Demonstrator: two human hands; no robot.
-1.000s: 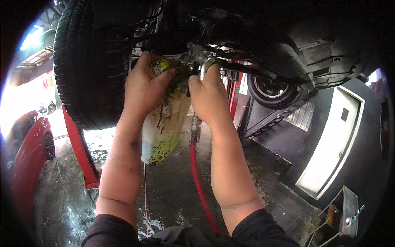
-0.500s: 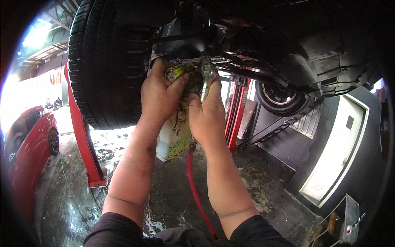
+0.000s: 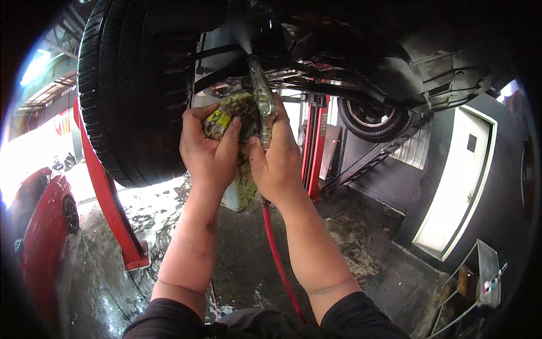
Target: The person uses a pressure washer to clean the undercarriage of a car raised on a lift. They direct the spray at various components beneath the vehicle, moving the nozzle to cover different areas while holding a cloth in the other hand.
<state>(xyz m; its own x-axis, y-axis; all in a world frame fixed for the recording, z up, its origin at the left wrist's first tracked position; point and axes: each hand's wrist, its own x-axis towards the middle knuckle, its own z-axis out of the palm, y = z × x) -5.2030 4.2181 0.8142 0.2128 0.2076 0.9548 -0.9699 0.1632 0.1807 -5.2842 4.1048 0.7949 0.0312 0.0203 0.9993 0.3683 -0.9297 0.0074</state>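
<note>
My right hand [image 3: 280, 164] is closed round a metal spray gun [image 3: 261, 85], its nozzle pointing up at the underside of a raised car. A fine white mist [image 3: 243, 37] leaves the nozzle. My left hand [image 3: 209, 152] grips a grimy yellow-green container [image 3: 238, 104] right beside the gun; a pale, stained lower part [image 3: 240, 195] shows below the hands. Whether gun and container are joined is hidden. A red hose [image 3: 273, 243] runs down from beneath my right hand. Left of my hands hangs a black tyre [image 3: 135, 96], close to my left fingers.
Red lift posts [image 3: 107, 181] stand left and right [image 3: 314, 147]. Another wheel [image 3: 372, 120] of the raised car hangs further back. A red car [image 3: 48, 220] is parked at left. On the right are a white door [image 3: 457, 181] and a metal-framed stand [image 3: 480, 277]. The floor [image 3: 237, 282] looks wet.
Both hands, with the spray gun and container, have moved lower and slightly left in the picture. The gun tilts more to the left, and its mist shows more plainly. The view has shifted a little.
</note>
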